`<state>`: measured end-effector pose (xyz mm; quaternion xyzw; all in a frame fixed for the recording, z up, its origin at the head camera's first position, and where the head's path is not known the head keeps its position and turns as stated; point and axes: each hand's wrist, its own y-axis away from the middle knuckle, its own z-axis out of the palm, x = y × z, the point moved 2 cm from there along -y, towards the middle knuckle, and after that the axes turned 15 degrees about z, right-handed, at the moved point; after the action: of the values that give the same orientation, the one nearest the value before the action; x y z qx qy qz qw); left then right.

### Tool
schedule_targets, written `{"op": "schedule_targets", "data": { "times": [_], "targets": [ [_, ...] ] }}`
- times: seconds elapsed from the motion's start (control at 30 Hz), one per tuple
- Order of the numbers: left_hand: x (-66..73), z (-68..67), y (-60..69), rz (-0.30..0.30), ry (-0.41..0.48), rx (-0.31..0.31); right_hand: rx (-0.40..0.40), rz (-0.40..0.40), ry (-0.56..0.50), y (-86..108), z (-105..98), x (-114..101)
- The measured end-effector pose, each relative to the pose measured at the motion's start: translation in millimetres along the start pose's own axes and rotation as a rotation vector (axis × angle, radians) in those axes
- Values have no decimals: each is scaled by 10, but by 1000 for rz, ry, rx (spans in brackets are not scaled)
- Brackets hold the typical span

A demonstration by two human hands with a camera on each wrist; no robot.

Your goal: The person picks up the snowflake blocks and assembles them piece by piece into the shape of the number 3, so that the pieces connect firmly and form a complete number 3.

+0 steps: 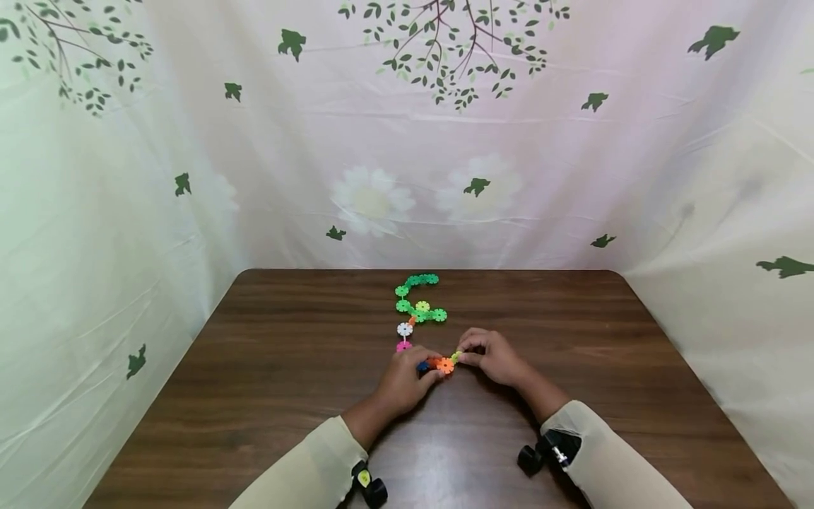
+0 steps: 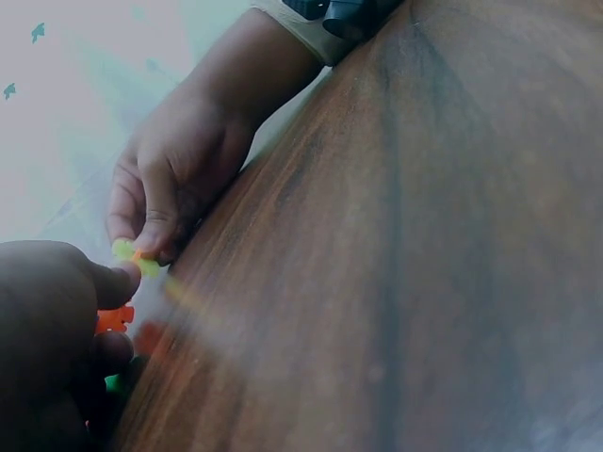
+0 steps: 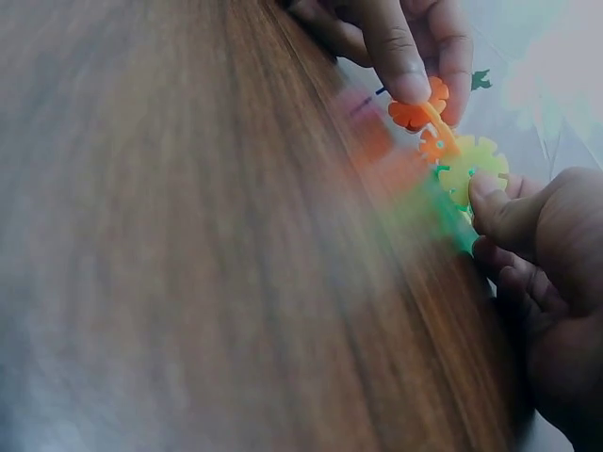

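In the head view my left hand (image 1: pixel 399 380) pinches an orange notched, flower-shaped disc (image 1: pixel 445 365) between thumb and fingers. A blue disc (image 1: pixel 422 366) shows beside it, partly hidden by the fingers. My right hand (image 1: pixel 497 359) pinches a yellow notched disc (image 3: pixel 474 168) by its edge, thumb against its face. In the right wrist view the yellow disc touches the orange pieces. Behind the left hand, a pink disc (image 1: pixel 403 346) and a white disc (image 1: pixel 405 329) lead up to a chain of green discs (image 1: pixel 403 305). Whether the pink disc joins the blue one is hidden by the hand.
The brown wooden table (image 1: pixel 286 346) has rounded far corners. Another yellow disc (image 1: pixel 422 306) sits against the green chain, with a small orange piece (image 1: pixel 412 320) below it. A pale cloth printed with leaves and birds (image 1: pixel 407 141) hangs behind and at both sides.
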<state>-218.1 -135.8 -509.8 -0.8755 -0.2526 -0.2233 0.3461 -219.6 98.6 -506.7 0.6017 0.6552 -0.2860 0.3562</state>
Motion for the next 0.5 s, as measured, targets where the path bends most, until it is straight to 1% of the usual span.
{"op": "schedule_targets", "data": {
  "times": [0.17,0.33,0.5],
  "targets": [
    [-16,-7,2,3,6,9,-3,14,-2,-6,5,-13],
    [-8,-9,1,13,7,25,-3,16,-46,-8,11,-23],
    [-8,-6,-1,18,33,41,6,26,-57,-12,16,-27]
  ]
}}
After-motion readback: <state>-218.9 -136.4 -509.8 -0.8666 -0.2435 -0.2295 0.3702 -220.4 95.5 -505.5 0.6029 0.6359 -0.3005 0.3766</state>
